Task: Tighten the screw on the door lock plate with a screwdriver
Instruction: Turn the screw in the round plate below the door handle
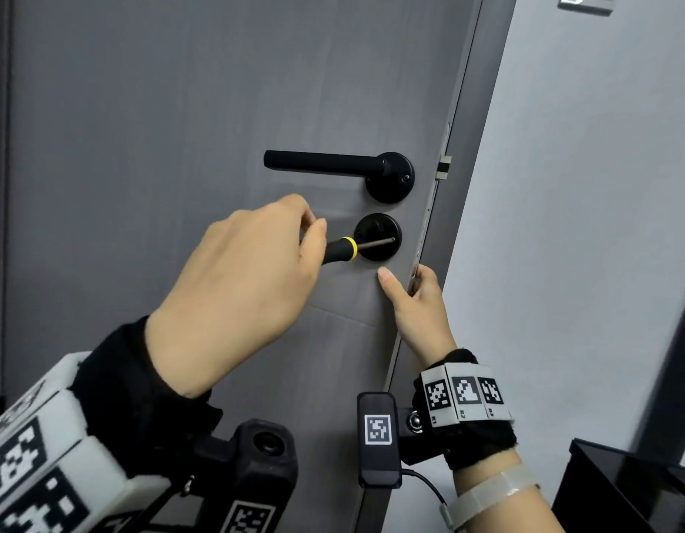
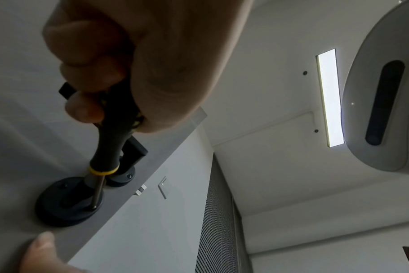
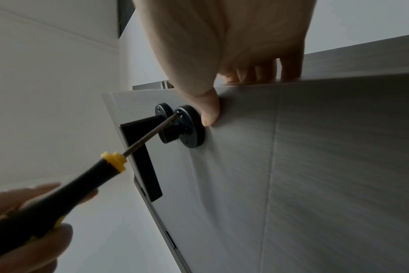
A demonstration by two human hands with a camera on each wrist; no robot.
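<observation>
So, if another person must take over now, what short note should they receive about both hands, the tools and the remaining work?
Left hand: grips the screwdriver by its black handle, shaft pointing to the right.
Right hand: holds the door by its free edge, thumb pressed on the door face below the round lock plate, fingers wrapped over the edge.
The screwdriver tip sits at a screw on the plate's rim; the plate is just under the door handle.
Done: the tool is at the screw and the door is steadied.
Left: turn the screw tight. How tight it is now cannot be seen. Then take the screwdriver away.
</observation>
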